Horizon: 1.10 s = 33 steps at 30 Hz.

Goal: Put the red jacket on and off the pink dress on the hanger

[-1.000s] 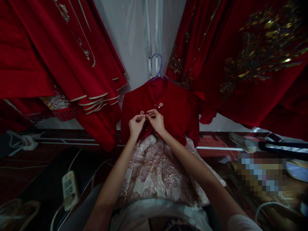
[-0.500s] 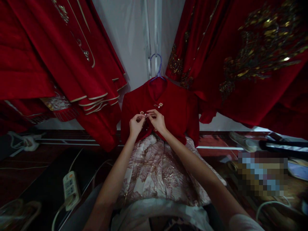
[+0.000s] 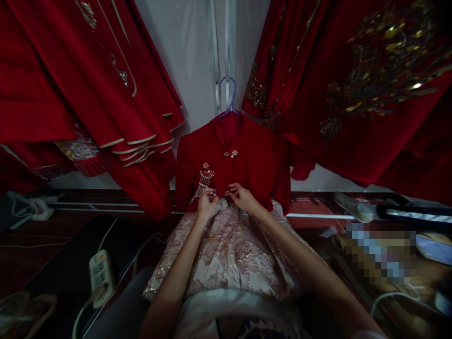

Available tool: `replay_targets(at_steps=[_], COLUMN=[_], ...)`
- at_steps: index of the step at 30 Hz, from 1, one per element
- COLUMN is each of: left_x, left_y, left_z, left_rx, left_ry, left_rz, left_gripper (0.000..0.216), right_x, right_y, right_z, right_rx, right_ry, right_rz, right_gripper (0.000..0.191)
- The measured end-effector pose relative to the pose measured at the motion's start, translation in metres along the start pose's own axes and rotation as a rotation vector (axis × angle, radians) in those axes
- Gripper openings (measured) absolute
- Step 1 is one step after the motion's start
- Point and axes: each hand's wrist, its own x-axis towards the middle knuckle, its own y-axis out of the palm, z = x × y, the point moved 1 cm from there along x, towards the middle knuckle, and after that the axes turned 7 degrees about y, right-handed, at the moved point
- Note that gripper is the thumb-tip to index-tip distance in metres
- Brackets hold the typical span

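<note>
At one red jacket [image 3: 256,150] are two hands [image 3: 207,203] [image 3: 244,197] (apart).

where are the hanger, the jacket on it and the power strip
Hanger [image 3: 231,108]: head view, on the neck.
Jacket [image 3: 235,169]: head view, mid-front.
Power strip [image 3: 100,275]: head view, on the socket face.

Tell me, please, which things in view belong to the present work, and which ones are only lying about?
Seemingly in the work:
- jacket, left hand and right hand at its lower front
- tassel on it
- hanger inside its collar

Seemingly only about:
- power strip
- left garments, hanging
- right garments, hanging
</note>
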Motion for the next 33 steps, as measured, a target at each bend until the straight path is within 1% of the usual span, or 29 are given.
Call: replay_targets(at_steps=[4,6,8,10,13,16,19,23,27,33], left_x=[-0.006,-0.009,-0.011,-0.012,-0.012,-0.012,-0.012,-0.014,-0.016,-0.017], left_y=[-0.002,0.0,0.003,0.005,0.006,0.005,0.004,0.004,0.004,0.003], left_z=[-0.003,-0.003,-0.003,-0.004,-0.008,-0.012,-0.015,-0.017,-0.017,-0.015], left_rx=[0.021,-0.001,-0.038,-0.089,-0.184,-0.254,-0.3,-0.348,-0.335,-0.279], left_ry=[0.021,0.026,0.03,0.033,-0.009,-0.073,-0.083,-0.082,-0.082,-0.056], left_rz=[-0.023,-0.037,-0.052,-0.056,-0.043,-0.049,-0.06,-0.053,-0.038,-0.007], left_gripper=[0.034,0.033,0.029,0.025,0.022,0.022,0.021,0.02,0.024,0.019], right_x=[0.001,0.001,0.0,-0.001,-0.003,-0.004,-0.005,-0.005,-0.006,-0.006], right_y=[0.01,0.01,0.007,0.0,-0.007,-0.009,-0.005,0.001,0.001,0.002], right_z=[-0.005,-0.005,-0.004,0.0,0.006,0.012,0.014,0.012,0.012,0.014], right_rx=[0.052,0.068,0.056,0.054,0.136,0.241,0.268,0.22,0.226,0.213], right_ry=[0.032,0.049,0.024,-0.036,-0.057,-0.057,-0.079,-0.054,-0.054,-0.038], right_rz=[0.036,0.056,0.068,0.057,0.078,0.116,0.066,-0.011,-0.003,-0.034], right_gripper=[0.03,0.027,0.021,0.019,0.024,0.028,0.027,0.021,0.019,0.016])
